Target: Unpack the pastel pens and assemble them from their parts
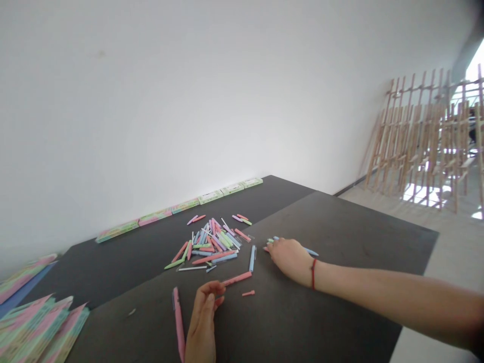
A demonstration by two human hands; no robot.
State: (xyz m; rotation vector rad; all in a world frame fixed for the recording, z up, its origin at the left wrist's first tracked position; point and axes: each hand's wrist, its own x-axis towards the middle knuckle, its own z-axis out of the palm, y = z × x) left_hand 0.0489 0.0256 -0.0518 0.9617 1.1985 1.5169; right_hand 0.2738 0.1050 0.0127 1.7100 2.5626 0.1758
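Observation:
My left hand (204, 312) has its fingers curled at the near end of a pink pen barrel (238, 278), pinching it. A small pink pen part (248, 293) lies on the table just right of it. My right hand (289, 256) is palm down with its fingers bent over several pens; the tip of a blue pen (312, 252) sticks out near the wrist, and green and pink ends show past the fingertips. Between the hands and the pile lies a blue pen barrel (252, 257). To the left of my left hand is a thick pink pen (178, 320).
A loose pile of pastel pens (215, 239) spreads over the dark table (340, 222). Flat boxes (155, 217) line the wall edge. Stacked pastel packs (45, 327) stand at the near left. Wooden easels (419, 136) lean beyond the table on the right.

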